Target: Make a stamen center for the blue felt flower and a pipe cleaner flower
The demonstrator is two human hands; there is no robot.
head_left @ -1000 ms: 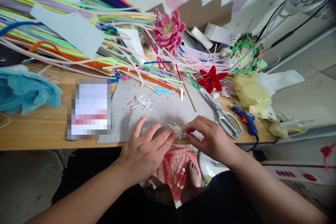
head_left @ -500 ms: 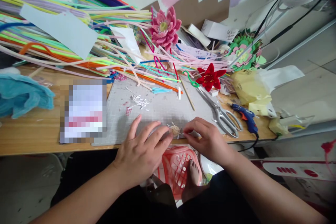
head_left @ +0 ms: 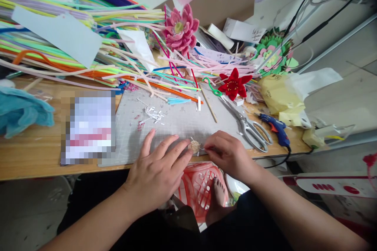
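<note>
Small beige coil lies near the front edge of the grey cutting mat, between the hands. Left hand: fingers spread, fingertips at the coil's left side. Right hand: thumb and forefinger apparently pinching a thin strand beside it. Recommended: steady the coil lightly; draw the strand evenly. Scissors lie right.

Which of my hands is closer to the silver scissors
Right. Your right hand is just left of the silver scissors; your left hand is farther left, past the small beige piece.
</note>
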